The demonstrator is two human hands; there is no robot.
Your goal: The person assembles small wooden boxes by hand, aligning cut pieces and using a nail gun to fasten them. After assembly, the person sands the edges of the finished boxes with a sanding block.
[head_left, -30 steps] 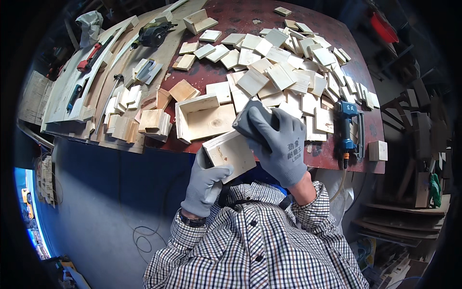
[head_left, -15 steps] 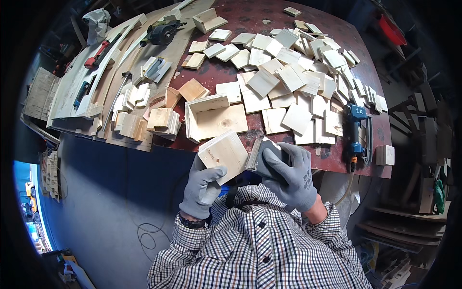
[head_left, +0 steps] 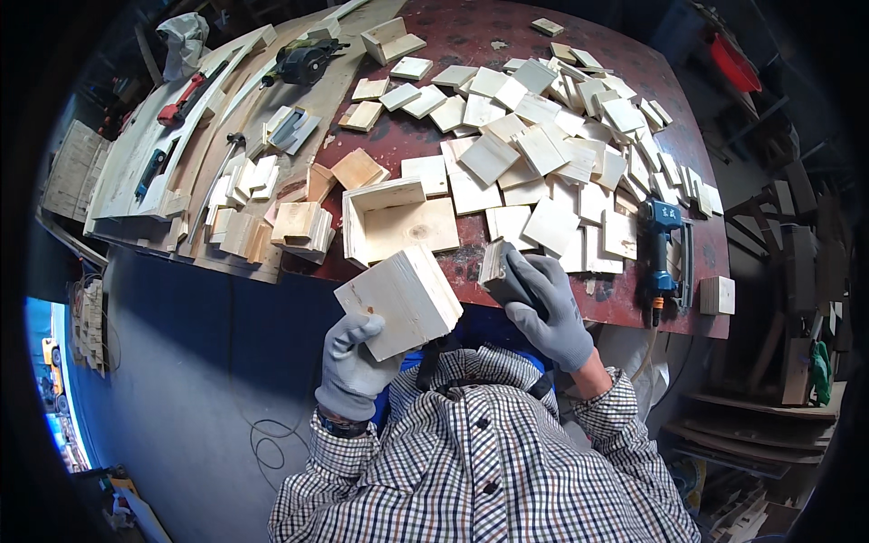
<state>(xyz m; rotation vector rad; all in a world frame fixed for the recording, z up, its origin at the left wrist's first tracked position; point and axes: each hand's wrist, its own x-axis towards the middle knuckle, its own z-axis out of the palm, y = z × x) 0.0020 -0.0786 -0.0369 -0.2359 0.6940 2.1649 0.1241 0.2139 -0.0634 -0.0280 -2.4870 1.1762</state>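
Observation:
My left hand (head_left: 355, 357), in a grey glove, grips a pale square wooden block (head_left: 389, 308) by its near left corner. The block is tilted, with a broad face and a thick layered side showing. My right hand (head_left: 554, 312), also gloved, is closed around a sanding block (head_left: 503, 274), a wooden core with a dark grey sheet wrapped over it. The two held pieces are apart, with a gap between them, above the table's front edge. Just beyond them, an open-sided wooden box (head_left: 418, 231) rests on the table.
Many loose wooden squares (head_left: 539, 222) cover the dark red table (head_left: 407, 136). A blue nail gun (head_left: 665, 249) with a hose lies at the right, beside a small wood stack (head_left: 717, 296). At the left are a hammer (head_left: 237, 140), a circular saw (head_left: 308, 61) and wood offcuts (head_left: 243, 235).
The wooden block has shifted left and turned, so its thick side now shows. My right hand has moved slightly right with the sanding block, widening the gap between the two.

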